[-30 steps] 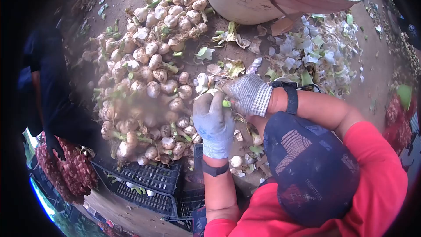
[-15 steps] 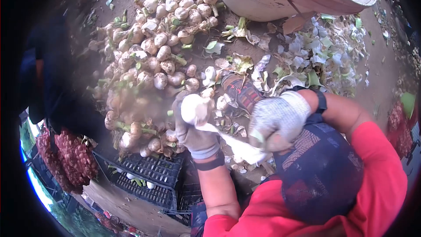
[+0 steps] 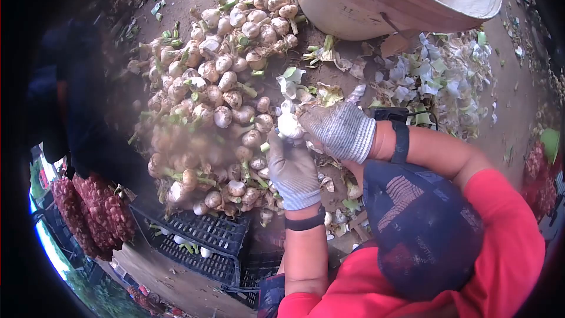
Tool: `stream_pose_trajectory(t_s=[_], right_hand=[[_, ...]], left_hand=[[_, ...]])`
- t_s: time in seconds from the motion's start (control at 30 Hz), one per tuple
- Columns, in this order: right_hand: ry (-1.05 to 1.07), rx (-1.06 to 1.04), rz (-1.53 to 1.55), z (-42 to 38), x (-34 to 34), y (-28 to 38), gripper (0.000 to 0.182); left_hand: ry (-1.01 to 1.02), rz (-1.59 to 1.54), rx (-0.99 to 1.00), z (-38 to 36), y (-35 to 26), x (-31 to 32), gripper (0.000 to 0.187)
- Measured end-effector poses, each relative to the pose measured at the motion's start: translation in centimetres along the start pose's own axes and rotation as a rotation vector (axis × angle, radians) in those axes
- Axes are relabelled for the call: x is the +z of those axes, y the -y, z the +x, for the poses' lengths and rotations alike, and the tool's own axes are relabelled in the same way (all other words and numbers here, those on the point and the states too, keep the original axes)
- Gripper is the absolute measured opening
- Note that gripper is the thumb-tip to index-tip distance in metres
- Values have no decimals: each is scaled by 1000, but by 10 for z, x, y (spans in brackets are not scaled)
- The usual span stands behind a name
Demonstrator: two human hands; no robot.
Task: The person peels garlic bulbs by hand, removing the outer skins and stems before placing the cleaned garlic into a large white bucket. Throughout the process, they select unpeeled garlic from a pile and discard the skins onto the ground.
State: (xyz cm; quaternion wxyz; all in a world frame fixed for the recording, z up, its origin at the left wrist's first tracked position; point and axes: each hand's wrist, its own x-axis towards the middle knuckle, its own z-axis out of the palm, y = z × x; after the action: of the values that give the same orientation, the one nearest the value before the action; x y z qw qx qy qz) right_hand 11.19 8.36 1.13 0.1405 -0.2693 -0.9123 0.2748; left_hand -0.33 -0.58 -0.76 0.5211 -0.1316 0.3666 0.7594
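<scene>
A peeled white garlic bulb (image 3: 290, 126) is between my two gloved hands, over the near right edge of a large heap of dirty garlic bulbs (image 3: 226, 82). My left hand (image 3: 292, 172) is closed around its lower left side, thumb and fingers reaching up to it. From the right, my right hand (image 3: 341, 129) has its fingers closed against the same bulb. The fingertips of my right hand are partly hidden behind the glove. Both gloves are pale knit with grey-brown palms.
A large whitish tub (image 3: 365, 6) stands at the top right, with peeled skins (image 3: 429, 73) scattered below it. Black plastic crates (image 3: 194, 238) sit at lower left beside red mesh sacks (image 3: 100, 212). A dark blurred shape (image 3: 82, 100) fills the left side.
Both hands have moved together at the bulb; my right hand went up and left. The long white skin strip stretched between the hands is gone.
</scene>
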Motion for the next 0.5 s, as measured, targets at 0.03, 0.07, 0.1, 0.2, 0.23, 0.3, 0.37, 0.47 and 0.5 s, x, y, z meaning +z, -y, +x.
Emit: stream_pose_trajectory(t_s=[0.03, 0.07, 0.1, 0.2, 0.23, 0.3, 0.37, 0.47, 0.5], right_hand=[[3, 5, 4, -2, -1, 2, 19], [78, 6, 26, -1, -3, 1, 18], [153, 2, 43, 0, -5, 0, 17], [161, 49, 55, -5, -1, 0, 17], [179, 71, 98, -5, 0, 0, 17], [253, 107, 108, -3, -1, 1, 18], [215, 130, 116, -6, 6, -2, 20], [172, 214, 205, -8, 7, -10, 25], [112, 249, 292, -8, 8, -13, 28]], left_hand=[[18, -55, -43, -2, -1, -3, 27], [16, -55, -43, -4, -1, -5, 27], [-19, -15, -32, -4, 1, -4, 25], [-84, 56, -25, -8, 5, -2, 21], [-110, 88, -20, -8, 6, -2, 20], [-146, 119, -2, -10, 9, -2, 20], [-173, 147, 16, -10, 9, -1, 20], [-132, 202, 8, -15, 8, 0, 21], [-116, 220, 10, -16, 9, 1, 22]])
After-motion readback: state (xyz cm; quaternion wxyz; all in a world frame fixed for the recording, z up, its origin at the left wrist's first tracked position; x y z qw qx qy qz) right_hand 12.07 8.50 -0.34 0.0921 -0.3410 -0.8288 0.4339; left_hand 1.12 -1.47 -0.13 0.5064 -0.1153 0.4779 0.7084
